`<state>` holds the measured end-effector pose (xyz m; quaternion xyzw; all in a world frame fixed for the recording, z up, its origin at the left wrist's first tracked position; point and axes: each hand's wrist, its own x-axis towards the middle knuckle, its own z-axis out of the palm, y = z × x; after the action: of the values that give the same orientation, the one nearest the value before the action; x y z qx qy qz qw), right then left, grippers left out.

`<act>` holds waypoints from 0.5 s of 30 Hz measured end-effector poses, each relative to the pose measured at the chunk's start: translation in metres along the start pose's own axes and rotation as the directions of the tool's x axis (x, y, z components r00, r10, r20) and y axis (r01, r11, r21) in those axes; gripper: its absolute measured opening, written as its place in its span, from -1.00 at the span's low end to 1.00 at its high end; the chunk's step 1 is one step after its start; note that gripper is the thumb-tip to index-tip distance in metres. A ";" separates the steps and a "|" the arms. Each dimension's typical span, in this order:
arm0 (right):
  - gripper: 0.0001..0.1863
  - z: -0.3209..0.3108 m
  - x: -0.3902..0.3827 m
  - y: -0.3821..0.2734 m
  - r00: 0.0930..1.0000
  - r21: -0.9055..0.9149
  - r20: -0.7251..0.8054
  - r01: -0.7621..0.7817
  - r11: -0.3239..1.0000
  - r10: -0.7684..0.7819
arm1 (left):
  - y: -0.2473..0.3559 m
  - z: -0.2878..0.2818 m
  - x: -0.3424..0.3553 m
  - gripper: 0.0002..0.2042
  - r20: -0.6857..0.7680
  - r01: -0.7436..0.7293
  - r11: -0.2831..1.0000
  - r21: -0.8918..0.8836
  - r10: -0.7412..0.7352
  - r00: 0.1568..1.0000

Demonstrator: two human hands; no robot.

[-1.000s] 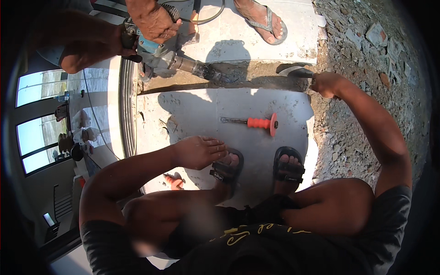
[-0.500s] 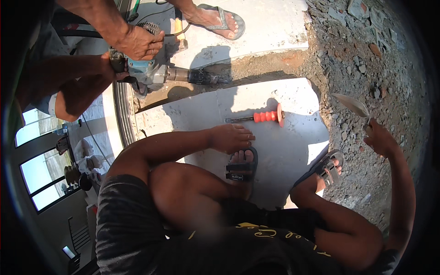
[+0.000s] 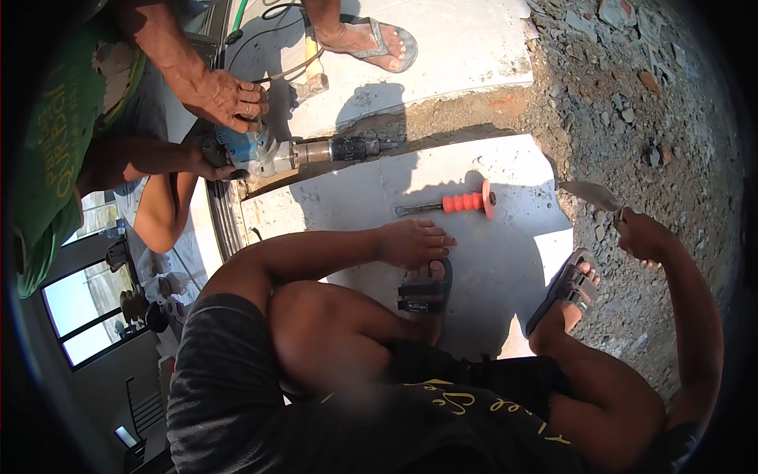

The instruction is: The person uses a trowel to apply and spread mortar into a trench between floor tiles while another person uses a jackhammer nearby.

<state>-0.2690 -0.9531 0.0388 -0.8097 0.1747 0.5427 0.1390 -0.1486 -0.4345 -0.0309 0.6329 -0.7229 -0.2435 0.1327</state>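
My right hand (image 3: 643,235) grips the handle of a pointing trowel (image 3: 594,193) over the rubble at the right. The trowel's blade points left, toward the broken edge of the pale slab (image 3: 489,268). My left hand (image 3: 416,243) hangs relaxed above my left sandal, fingers stretched out and holding nothing. Just beyond it on the slab lies a cold chisel (image 3: 467,203) with a red ribbed grip and round hand guard. A co-worker's two hands hold a blue and grey demolition hammer (image 3: 257,150) at the upper left. Its dark front end lies along the dug channel (image 3: 450,118).
Rubble and broken concrete (image 3: 616,103) cover the right side. A wooden-handled hammer (image 3: 314,71) lies near the co-worker's sandalled foot (image 3: 379,43), beside a dark cable (image 3: 260,47). A metal door track (image 3: 225,221) borders the slab at the left.
The trowel has swung left and lower, its blade now by the slab edge. The co-worker's upper hand has shifted back on the demolition hammer and spread its fingers. My view has moved slightly.
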 end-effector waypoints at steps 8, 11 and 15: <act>-0.66 -0.023 0.006 -0.005 0.996 0.029 0.076 -0.045 0.999 0.043 | 0.010 -0.030 0.010 -0.72 0.019 0.108 0.993 -0.039 -0.107 0.994; -0.71 -0.041 0.024 0.002 0.991 0.033 0.129 -0.041 0.999 0.037 | 0.020 -0.044 0.009 -0.72 0.139 0.287 0.949 -0.132 -0.269 0.953; -0.75 -0.065 0.061 0.024 0.969 -0.001 0.247 -0.019 1.000 0.019 | 0.057 -0.082 0.016 -0.73 0.419 0.673 0.679 -0.293 -0.541 0.729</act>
<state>-0.2039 -1.0094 0.0059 -0.7339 0.1642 0.6406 0.1553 -0.1587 -0.4602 0.0662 0.7492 -0.4077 -0.5177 0.0671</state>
